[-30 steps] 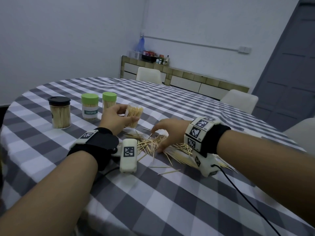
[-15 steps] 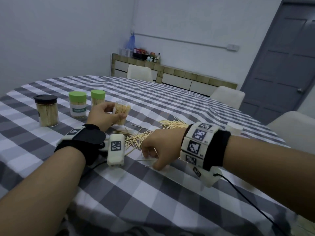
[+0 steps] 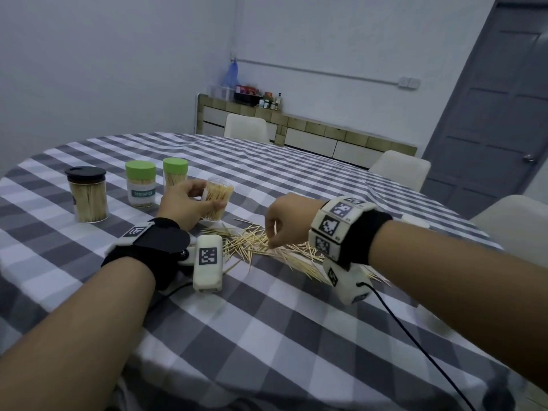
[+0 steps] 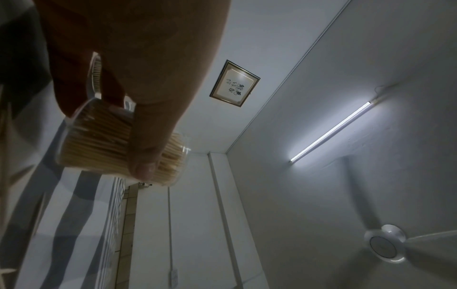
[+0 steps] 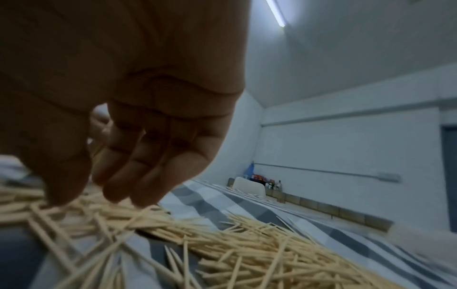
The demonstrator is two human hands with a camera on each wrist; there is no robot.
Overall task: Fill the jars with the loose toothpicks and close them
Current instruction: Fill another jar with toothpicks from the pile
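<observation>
Your left hand (image 3: 185, 204) grips the open jar (image 3: 218, 200). Right hand (image 3: 286, 221) pinches toothpicks (image 3: 274, 232) above the loose pile (image 5: 222, 240) beneath it. They're light, stiff, slippery: pinch mid-length, in small aligned bundles.

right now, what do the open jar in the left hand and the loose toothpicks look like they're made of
Open jar: clear, glossy plastic by the look, though glass cannot be ruled out; the packed sticks show straight through its thin wall, which catches highlights in the left wrist view.
Loose toothpicks: pale, matte wood or bamboo; thin, straight, pointed sticks of uniform straw colour with no shine.
</observation>
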